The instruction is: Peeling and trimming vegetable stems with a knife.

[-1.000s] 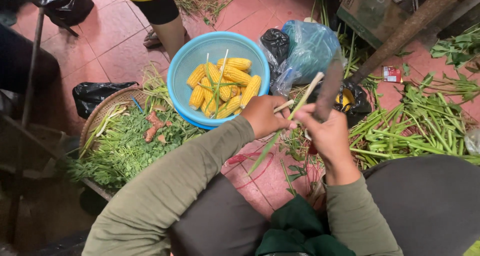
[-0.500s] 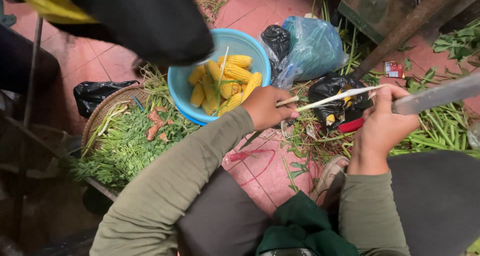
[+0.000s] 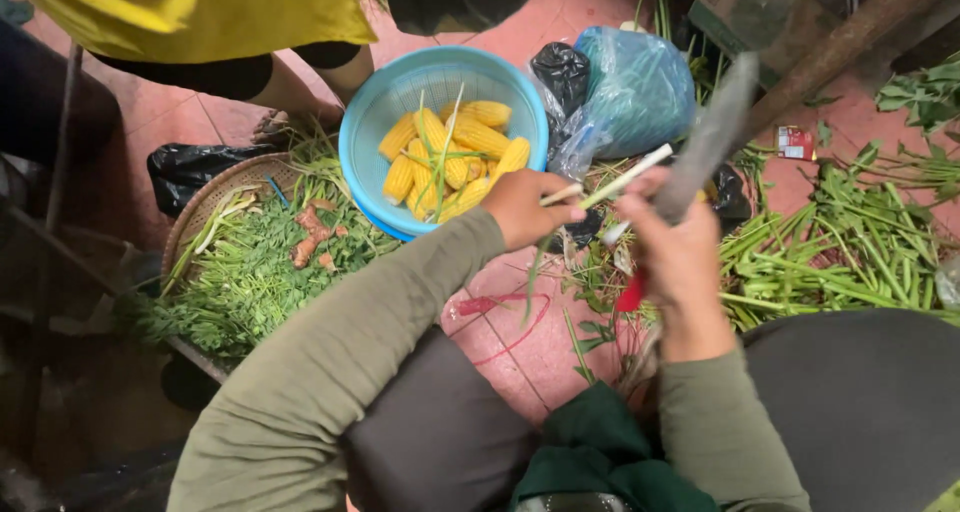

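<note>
My left hand (image 3: 525, 207) grips a pale, peeled plant stalk (image 3: 632, 177) that points up and to the right over the red tiled floor. My right hand (image 3: 675, 262) holds a knife with a red handle; its grey blade (image 3: 705, 142) is blurred and stands upright against the stalk's far end. Just behind my left hand sits a blue plastic basin (image 3: 365, 162) with several yellow corn cobs (image 3: 455, 152) and a few green strands on top.
A woven tray (image 3: 195, 217) of leafy greens lies at left. Green stalks (image 3: 840, 252) are piled at right. Blue (image 3: 635, 92) and black (image 3: 563, 72) plastic bags sit behind the basin. Another person in a yellow top (image 3: 200, 17) stands at the top left.
My right hand swung the knife from far right back to the stalk, blade now upright. The person in yellow shifted at the top; the camera view moved slightly.
</note>
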